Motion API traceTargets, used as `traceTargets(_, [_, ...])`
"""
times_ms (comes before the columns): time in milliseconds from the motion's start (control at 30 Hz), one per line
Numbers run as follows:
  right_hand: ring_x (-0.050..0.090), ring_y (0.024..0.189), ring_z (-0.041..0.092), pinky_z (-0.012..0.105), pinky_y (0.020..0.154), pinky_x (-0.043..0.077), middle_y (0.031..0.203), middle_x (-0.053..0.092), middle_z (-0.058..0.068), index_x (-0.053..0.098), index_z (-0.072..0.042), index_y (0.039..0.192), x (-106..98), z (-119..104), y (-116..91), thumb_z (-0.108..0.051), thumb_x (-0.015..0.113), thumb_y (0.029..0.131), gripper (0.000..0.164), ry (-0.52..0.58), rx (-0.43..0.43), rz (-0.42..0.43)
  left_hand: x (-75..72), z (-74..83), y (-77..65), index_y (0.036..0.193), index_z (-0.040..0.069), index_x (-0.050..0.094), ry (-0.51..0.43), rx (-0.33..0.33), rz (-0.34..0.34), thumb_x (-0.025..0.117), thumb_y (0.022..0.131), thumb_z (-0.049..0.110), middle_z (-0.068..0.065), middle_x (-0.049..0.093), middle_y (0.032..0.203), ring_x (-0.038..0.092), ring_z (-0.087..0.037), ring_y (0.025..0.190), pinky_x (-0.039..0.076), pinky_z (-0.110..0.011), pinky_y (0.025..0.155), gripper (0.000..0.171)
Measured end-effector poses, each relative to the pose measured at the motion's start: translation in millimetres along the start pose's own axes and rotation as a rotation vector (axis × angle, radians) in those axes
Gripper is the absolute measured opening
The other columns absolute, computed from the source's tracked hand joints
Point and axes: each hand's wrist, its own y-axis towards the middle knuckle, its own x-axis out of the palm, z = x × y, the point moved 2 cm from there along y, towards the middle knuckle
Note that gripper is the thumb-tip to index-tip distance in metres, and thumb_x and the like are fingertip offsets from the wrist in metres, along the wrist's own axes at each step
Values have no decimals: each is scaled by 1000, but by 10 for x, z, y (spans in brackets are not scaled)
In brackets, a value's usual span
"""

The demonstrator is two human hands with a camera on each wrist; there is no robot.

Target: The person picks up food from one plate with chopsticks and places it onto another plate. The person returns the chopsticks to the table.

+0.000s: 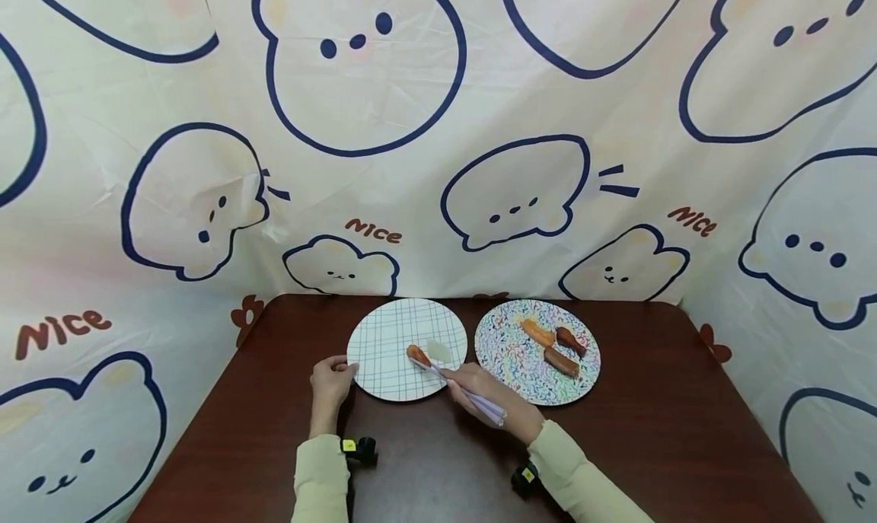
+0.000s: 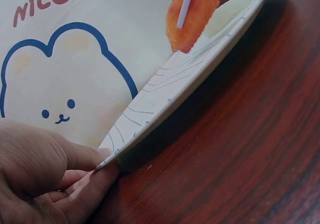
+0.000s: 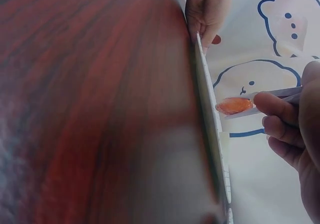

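Note:
My left hand [image 1: 332,386] pinches the left rim of a white plate with a blue-green grid [image 1: 390,333]; the left wrist view shows the thumb on top and fingers underneath. Slim pale tongs [image 1: 484,406] are in my right hand [image 1: 473,382]. Between their tips is an orange-brown piece of food [image 1: 416,353], glossy in the left wrist view [image 2: 192,22], held over the grid plate. On that plate lies a flat, pale greenish slice [image 1: 438,350], close to the tongs. The right wrist view also shows the orange piece [image 3: 235,106] beside the plate's upper face.
To the right, a speckled multicoloured plate [image 1: 500,340] carries a yellow-orange strip [image 1: 537,332], a dark brown piece [image 1: 571,341] and a brown piece [image 1: 561,361]. Both plates are at the far side of the dark wooden table [image 1: 425,470]. A bear-printed cloth [image 1: 411,188] hangs behind it.

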Motion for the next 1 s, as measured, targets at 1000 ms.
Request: traceTargets(1000, [51, 80, 8, 23, 74, 49, 89, 63, -4, 65, 0, 135, -136, 73, -112, -14, 50, 107, 34, 73, 98, 1, 10, -11, 33, 130, -8, 62, 10, 9, -11, 66, 98, 15, -22, 61, 111, 60, -36, 99, 51, -43, 77, 39])
